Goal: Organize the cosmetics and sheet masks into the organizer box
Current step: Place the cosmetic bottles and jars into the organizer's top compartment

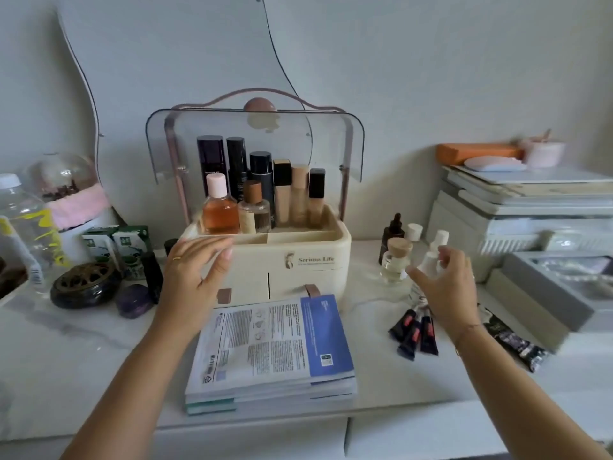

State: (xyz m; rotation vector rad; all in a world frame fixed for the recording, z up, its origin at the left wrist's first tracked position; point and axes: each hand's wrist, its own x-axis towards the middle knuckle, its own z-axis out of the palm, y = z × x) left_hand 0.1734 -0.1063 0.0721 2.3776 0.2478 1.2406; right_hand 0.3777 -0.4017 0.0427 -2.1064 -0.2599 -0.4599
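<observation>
The cream organizer box stands on the white counter with its clear lid swung up. Its back compartment holds upright bottles, among them an orange-liquid bottle at the box's left. Flat in front of the box, just short of its drawer tabs, lies the stack of sheet masks. The left hand hangs before the box's front-left corner, fingers straight and loosely spread, holding nothing. Right of the box the right hand cups around a white spray bottle — blur hides whether thumb and fingers actually grip it. Between that bottle and the box are a cork-capped clear bottle and a dark dropper bottle; three dark tubes lie off the box's front-right corner.
</observation>
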